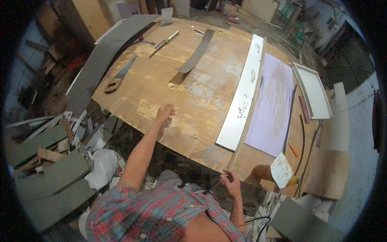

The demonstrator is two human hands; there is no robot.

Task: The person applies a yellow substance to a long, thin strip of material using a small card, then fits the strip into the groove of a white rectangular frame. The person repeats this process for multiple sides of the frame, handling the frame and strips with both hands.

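Over the near left part of the plywood table top (141, 97), my left hand (165, 113) is closed with its fingers curled. Whatever it may hold is hidden. My right hand (231, 182) is at the table's front edge, close to the near end of a thin wooden strip (238, 152); its fingers are bent but apart, and nothing shows in them. The strip lies along a long white panel (241, 99) with clusters of small dark bits on it. A narrow grey strip (198, 51) lies ahead of my left hand, by a small dark wooden piece (179, 77).
A handsaw (120, 76) lies at the left, near a long grey sheet (105, 50). Rightward are a lilac sheet (271, 103), a white tray-like panel (312, 90), an orange tool (293, 150) and a container with a whitish top (281, 170). Offcuts (52, 153) pile up at lower left.
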